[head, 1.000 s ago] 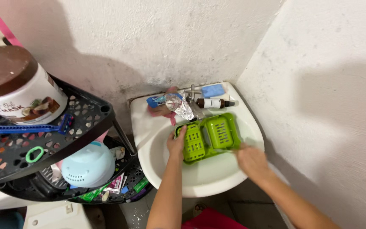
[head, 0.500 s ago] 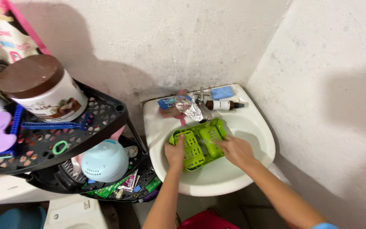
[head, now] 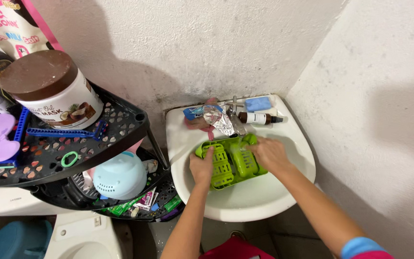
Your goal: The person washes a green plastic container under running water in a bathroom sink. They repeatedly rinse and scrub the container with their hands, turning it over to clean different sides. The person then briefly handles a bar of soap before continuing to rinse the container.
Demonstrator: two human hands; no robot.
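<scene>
Green slotted plastic soap dish [head: 230, 163] lies open inside the white corner sink [head: 293, 187], below the tap. Left hand [head: 201, 168] grips its left half; right hand [head: 270, 154] rests closed over its right half, apparently mid-scrub.

We see a bright green slotted plastic two-part soap dish [head: 230, 163] lying open and tilted in the white sink basin [head: 245, 201].
</scene>
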